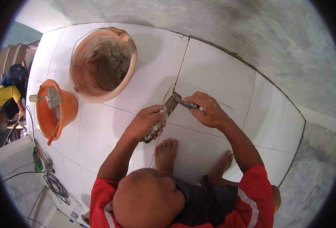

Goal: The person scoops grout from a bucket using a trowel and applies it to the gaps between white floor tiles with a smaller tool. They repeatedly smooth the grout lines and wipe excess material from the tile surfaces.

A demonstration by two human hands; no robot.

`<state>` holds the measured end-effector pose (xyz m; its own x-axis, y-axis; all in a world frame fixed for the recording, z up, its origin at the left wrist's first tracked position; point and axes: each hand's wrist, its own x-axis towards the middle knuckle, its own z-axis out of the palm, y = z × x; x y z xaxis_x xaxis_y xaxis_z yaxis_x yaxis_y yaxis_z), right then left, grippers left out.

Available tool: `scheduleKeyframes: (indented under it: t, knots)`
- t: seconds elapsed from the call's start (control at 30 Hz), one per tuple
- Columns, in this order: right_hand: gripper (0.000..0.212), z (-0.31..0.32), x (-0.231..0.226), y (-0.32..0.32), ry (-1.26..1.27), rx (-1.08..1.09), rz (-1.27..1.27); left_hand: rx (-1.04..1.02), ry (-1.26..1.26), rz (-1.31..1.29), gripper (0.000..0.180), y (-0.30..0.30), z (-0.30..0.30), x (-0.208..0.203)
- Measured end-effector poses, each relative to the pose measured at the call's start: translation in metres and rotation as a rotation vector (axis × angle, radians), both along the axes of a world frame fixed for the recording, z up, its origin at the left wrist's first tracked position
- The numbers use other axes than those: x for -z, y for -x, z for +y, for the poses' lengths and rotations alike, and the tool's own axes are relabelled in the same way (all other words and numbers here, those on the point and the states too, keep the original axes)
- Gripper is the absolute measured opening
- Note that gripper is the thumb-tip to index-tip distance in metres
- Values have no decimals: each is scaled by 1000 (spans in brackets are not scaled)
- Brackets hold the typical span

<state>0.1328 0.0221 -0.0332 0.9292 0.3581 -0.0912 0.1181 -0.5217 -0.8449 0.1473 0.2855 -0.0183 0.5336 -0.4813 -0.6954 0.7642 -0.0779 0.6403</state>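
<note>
My left hand point(148, 122) is closed around a mortar-smeared hand tool point(155, 131) with a dark, rounded butt end. In my right hand point(210, 110) is the black handle of a small trowel point(189, 103), with its bent neck and grey, mortar-coated end against the upper end of the left-hand tool. The exact shape of the left-hand tool is partly hidden by my fingers. Both tools are held above white floor tiles point(213, 72), near a joint between them. Ahead and to the left stands a large orange bucket point(80, 68) with grey mortar point(116, 68) inside.
A smaller orange bucket point(67, 114) at left carries a pointed trowel point(54, 97) across its rim. Black cable point(58, 188) lies coiled near a green-and-black power tool point(37, 161). Concrete walls point(274, 41) border the tiles. Far left, a person in yellow point(7, 95) bends down.
</note>
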Motion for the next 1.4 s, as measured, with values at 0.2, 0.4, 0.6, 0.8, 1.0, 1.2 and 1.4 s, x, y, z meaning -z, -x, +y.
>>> scheduleKeyframes:
  t: [0.2,0.4,0.6,0.8,1.0,1.2,1.4]
  knots:
    - [34,6,14,4,-68,-80,134,130,-66,-46,37,-7,2,8]
    - [37,1,41,7,-535,154,708,109,-91,-58,37,-12,10,18]
    - [39,-7,79,-4,-494,435,570,-78,-100,-44,40,-10,37,42]
    - [35,35,83,-19,507,183,-404,-196,-208,-59,40,9,64,55]
    - [34,60,74,25,433,7,-278,-318,-181,-68,39,29,89,72]
    - [21,33,68,-37,437,245,-288,-386,-184,-90,36,40,98,87]
    - [14,61,86,-23,506,38,-351,-384,-177,-104,36,44,101,98]
